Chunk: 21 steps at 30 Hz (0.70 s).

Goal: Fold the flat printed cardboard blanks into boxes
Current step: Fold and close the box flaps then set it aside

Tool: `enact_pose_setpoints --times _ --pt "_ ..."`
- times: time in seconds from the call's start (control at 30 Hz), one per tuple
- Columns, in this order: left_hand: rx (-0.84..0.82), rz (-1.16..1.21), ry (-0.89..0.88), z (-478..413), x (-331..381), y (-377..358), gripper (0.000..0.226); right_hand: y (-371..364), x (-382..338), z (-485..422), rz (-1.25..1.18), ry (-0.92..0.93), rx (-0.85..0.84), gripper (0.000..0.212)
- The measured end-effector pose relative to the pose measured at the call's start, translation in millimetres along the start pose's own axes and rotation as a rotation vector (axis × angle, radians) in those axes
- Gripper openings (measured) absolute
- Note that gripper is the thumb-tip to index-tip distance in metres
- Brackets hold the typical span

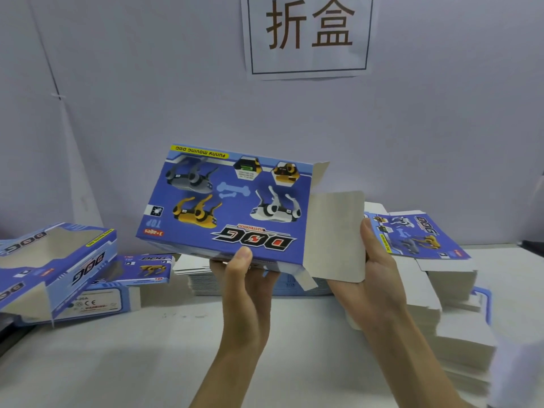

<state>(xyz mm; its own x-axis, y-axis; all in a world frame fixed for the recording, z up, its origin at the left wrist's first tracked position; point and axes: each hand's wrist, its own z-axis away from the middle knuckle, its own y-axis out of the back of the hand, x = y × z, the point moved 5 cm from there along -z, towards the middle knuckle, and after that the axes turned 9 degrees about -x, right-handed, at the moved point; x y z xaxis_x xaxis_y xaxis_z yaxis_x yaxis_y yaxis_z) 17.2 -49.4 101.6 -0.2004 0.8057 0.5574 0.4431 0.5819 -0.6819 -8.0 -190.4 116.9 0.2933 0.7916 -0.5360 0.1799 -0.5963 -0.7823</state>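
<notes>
A blue printed "DOG" box is held up above the table, its printed face toward me and upside down. My left hand grips its near edge, thumb on the print and fingers underneath. A plain grey end flap stands open on the box's right side. My right hand holds that flap, thumb along its right edge and fingers behind it. A smaller side flap sticks up at the box's far right corner.
Stacks of flat blanks lie on the white table at the right and behind the box. Folded blue boxes lie at the left. A paper sign hangs on the wall behind.
</notes>
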Motion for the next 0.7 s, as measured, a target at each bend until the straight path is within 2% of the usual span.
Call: enact_pose_setpoints --times 0.17,0.37,0.47,0.53,0.63,0.7 --pt "0.041 0.010 -0.012 5 -9 0 0.089 -3 1 2 0.066 0.011 -0.030 0.035" --pt "0.026 0.027 -0.028 7 -5 -1 0.064 5 -3 -2 0.128 0.024 0.030 0.044" --pt "0.005 0.042 -0.014 9 -9 -5 0.055 11 -3 1 0.219 0.074 0.125 0.018" --pt "-0.018 0.085 -0.001 9 -10 -7 0.055 14 -6 1 0.236 0.110 0.183 0.013" --pt "-0.087 0.097 0.074 1 -10 -5 0.041 11 -7 0 0.160 0.109 0.141 0.015" --pt "-0.081 0.062 0.181 -4 -9 -2 0.053 9 -2 0 0.158 0.106 0.146 0.022"
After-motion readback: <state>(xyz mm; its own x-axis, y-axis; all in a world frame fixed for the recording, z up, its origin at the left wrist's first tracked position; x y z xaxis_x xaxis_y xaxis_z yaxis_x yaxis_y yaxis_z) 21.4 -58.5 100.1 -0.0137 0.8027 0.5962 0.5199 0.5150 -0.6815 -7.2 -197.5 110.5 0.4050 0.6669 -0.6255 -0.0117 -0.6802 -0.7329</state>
